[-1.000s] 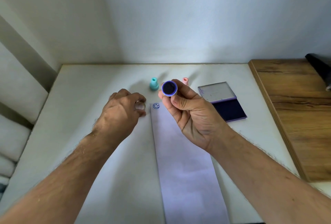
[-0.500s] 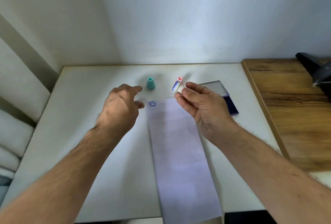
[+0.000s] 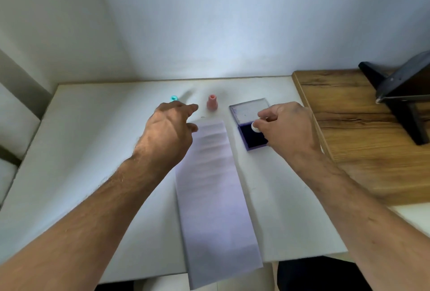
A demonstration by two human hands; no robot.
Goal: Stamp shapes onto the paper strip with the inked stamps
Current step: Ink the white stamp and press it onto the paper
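Over the dark blue ink pad (image 3: 253, 137), at the right of the white table (image 3: 93, 151), I am watching my right hand (image 3: 287, 128) pinching a small white stamp (image 3: 255, 127) between curled fingers, its lower end hidden. To the left, the paper strip (image 3: 216, 197) is lying lengthwise, running off the near edge. My left hand (image 3: 171, 128) is hovering over its far left corner, fingers loosely curled, holding nothing. Beyond it, a teal stamp (image 3: 174, 98) is peeking out, and a pink stamp (image 3: 212, 102) is standing upright between the hands.
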